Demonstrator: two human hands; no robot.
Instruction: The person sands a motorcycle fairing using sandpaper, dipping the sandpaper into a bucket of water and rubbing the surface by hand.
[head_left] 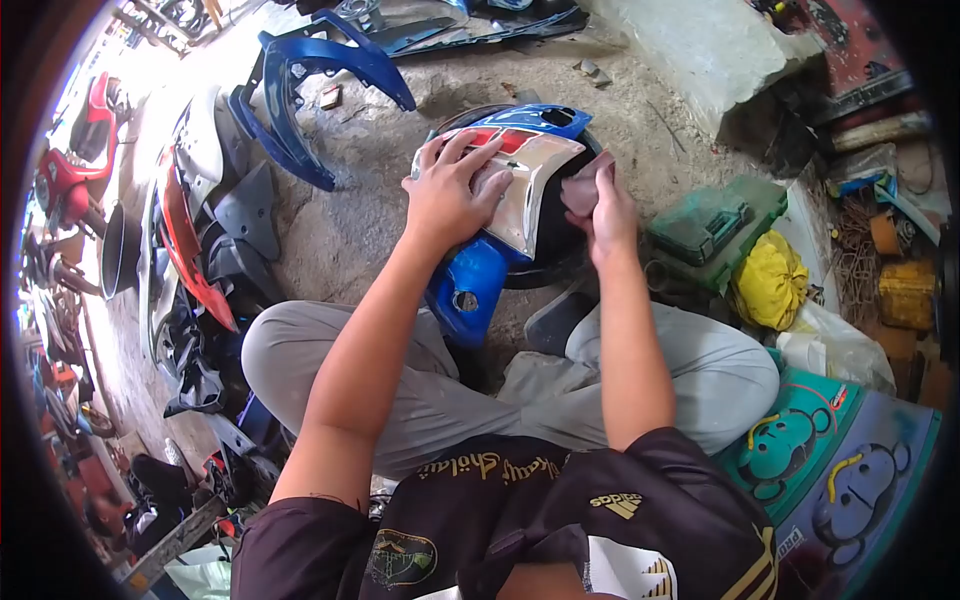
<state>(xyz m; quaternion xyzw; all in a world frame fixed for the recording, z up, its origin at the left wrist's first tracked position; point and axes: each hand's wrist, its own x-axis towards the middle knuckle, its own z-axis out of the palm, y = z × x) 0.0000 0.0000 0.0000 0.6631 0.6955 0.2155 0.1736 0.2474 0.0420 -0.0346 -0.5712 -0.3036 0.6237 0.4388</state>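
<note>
In front of my crossed legs lies a motorcycle body panel [543, 179], blue at both ends with red and bare beige patches between. It rests on a round black object [562, 228], whose kind I cannot make out. My left hand [455, 192] lies on the panel's beige and red area, fingers spread, palm side down. At the panel's right edge, my right hand [610, 215] pinches a folded piece of pinkish-brown sandpaper [588, 183] between thumb and fingers. The blue lower end [470, 290] of the panel, with a round hole, sticks out below my left wrist.
Another blue fairing [290, 110] lies on the concrete floor at upper left. Red and grey panels [185, 240] line the left side. To the right are a green case [715, 230], a yellow bag [770, 280] and a concrete block [710, 60]. Monkey-printed mats [850, 460] lie lower right.
</note>
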